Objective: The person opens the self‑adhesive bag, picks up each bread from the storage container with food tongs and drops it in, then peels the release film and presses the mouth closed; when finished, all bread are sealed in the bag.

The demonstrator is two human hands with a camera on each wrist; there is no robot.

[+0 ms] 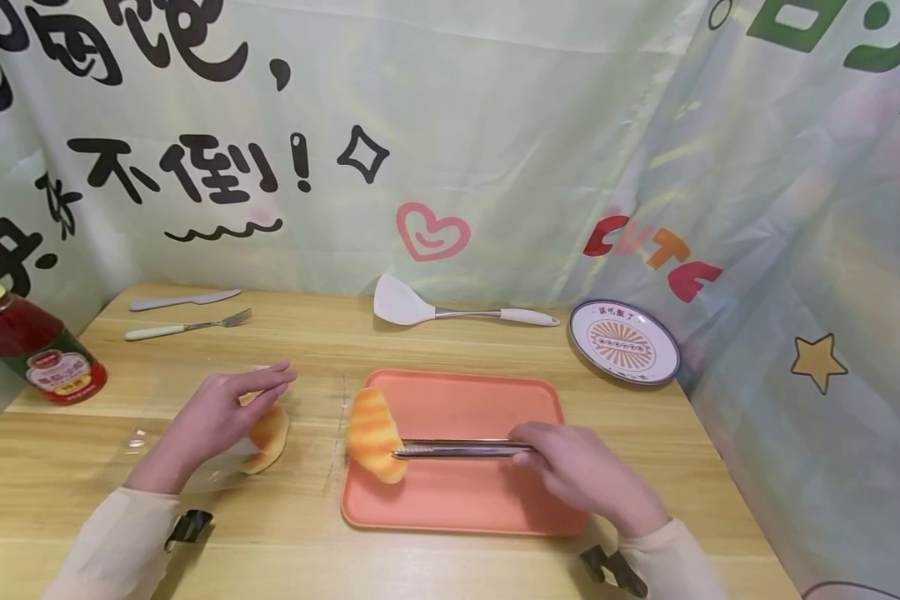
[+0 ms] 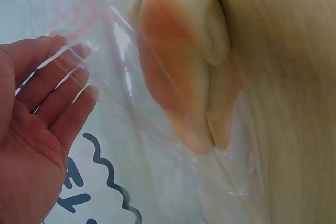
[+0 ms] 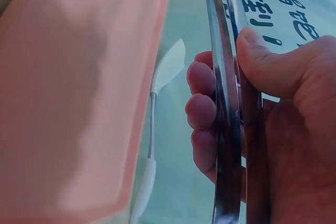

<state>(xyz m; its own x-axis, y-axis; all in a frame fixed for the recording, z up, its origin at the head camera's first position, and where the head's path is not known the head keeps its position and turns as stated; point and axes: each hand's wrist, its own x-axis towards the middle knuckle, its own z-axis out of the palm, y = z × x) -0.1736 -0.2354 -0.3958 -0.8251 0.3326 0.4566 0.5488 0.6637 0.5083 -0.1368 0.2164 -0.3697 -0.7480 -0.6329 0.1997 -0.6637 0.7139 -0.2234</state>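
Observation:
My right hand (image 1: pixel 581 471) holds metal tongs (image 1: pixel 457 450), thumb on one arm and fingers round the other, as the right wrist view shows. At the tongs' tips is an orange-striped piece of bread (image 1: pixel 373 433), over the left edge of a pink tray (image 1: pixel 480 517). My left hand (image 1: pixel 213 421) has its fingers extended, fingertips right at the clear plastic bag (image 2: pixel 157 177) in the left wrist view. Inside the bag lies a browned, folded bread roll (image 2: pixel 173 61), partly hidden by the hand in the head view (image 1: pixel 270 437).
Behind the tray lie a white spatula (image 1: pixel 405 302) and a round patterned plate (image 1: pixel 624 342). A knife (image 1: pixel 183 300) and a fork (image 1: pixel 187 327) are at the back left. A red sauce bottle (image 1: pixel 45 350) with a yellow cap stands at the left edge. A printed cloth (image 1: pixel 495 125) hangs behind the table.

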